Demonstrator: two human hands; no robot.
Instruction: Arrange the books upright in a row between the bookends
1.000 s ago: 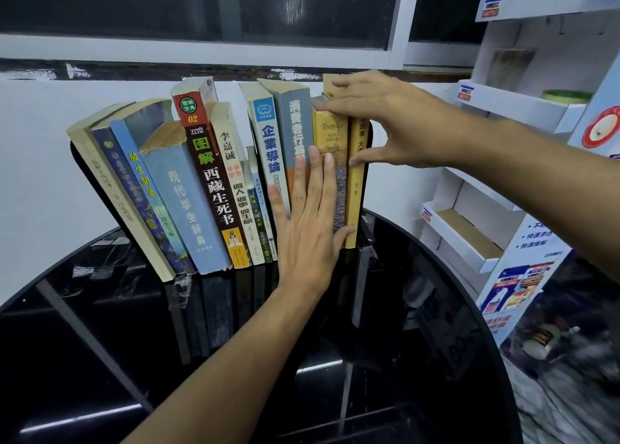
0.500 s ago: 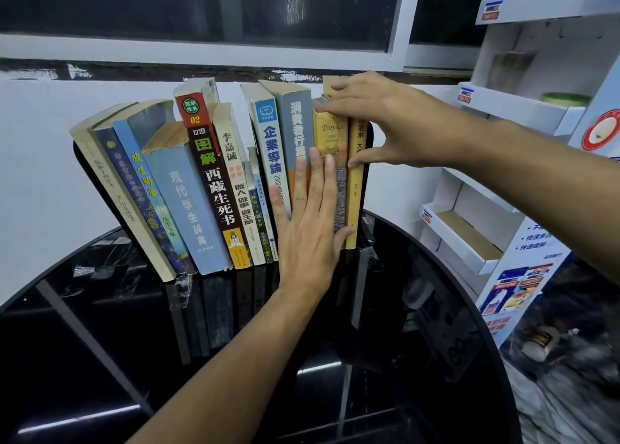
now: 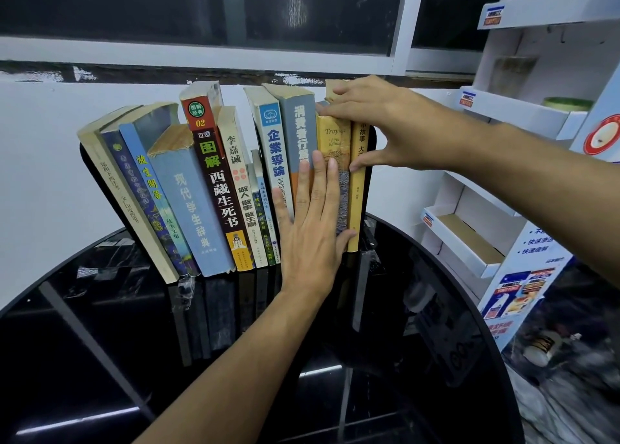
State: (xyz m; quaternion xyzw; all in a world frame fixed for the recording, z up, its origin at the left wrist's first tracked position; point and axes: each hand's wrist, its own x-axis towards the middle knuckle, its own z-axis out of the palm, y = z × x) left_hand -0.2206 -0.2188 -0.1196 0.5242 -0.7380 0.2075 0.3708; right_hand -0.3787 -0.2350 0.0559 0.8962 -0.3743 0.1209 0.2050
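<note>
Black glass of the round table (image 3: 100,359) lies nearest, the left hand (image 3: 310,239) above it — flat and open, fingers together, pressed on the spines near the right end of the row of books (image 3: 214,188). Behind, the right hand (image 3: 385,125) pinches the tan Troy book (image 3: 332,138) and its yellow neighbour (image 3: 358,188) — fingers over the tops, thumb on the spine. Left books lean against a dark bookend (image 3: 88,161).
</note>
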